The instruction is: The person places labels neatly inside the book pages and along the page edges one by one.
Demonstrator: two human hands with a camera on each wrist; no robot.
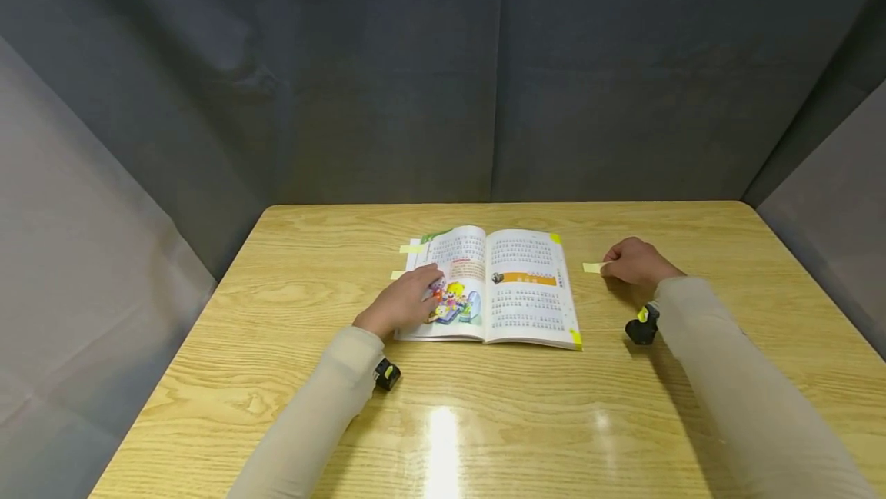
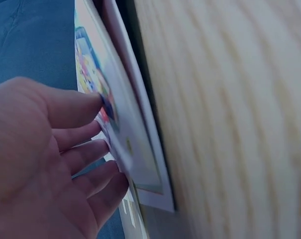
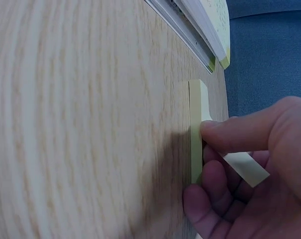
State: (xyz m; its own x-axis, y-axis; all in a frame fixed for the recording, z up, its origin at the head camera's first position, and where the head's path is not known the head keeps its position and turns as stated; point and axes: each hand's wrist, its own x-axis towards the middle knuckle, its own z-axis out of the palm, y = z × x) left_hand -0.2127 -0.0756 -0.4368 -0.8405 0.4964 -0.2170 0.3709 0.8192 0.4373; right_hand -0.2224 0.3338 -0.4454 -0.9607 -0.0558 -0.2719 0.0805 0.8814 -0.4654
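Note:
An open book [image 1: 522, 314] lies on the table, its left page showing a colourful picture. My left hand [image 1: 407, 301] rests on that page near its outer edge; in the left wrist view the thumb and loosely bent fingers [image 2: 73, 107] meet the paper. To the right of the book, my right hand [image 1: 637, 262] is at a small pale-yellow pad of sticky notes [image 1: 593, 267]. In the right wrist view, the thumb and fingers pinch a sticky note [image 3: 247, 168], whose end lifts away from the pad. Part of the pad is hidden behind the fingers.
Two pale-yellow sticky notes [image 1: 411, 249] stick out past the book's left edge. Bright yellow corners mark the right page. The wooden table [image 1: 311, 276] backs onto a dark grey curtain [image 1: 388, 84], with lighter fabric at both sides.

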